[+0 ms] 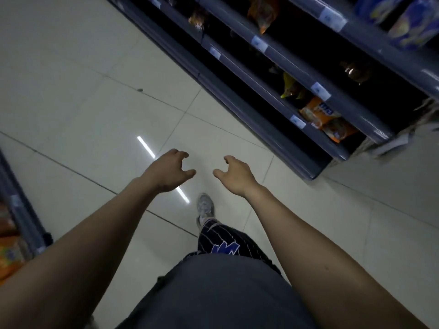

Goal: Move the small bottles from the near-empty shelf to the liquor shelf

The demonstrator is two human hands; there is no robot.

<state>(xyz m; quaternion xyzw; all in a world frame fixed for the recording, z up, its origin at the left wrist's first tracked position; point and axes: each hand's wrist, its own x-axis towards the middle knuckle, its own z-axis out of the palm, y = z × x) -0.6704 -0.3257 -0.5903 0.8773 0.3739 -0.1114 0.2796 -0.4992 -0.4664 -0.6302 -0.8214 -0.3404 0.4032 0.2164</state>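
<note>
Both bare arms are held out over the glossy pale tiled floor (83,96). The left hand (169,172) and right hand (234,175) are empty, fingers curled loosely apart. No small bottles can be made out on the dark grey store shelving (297,67), where orange snack packets (319,112) are seen.

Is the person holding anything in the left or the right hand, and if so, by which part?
Nothing is held. The left hand and the right hand are both empty, fingers curled loosely, above the tiled floor.
</note>
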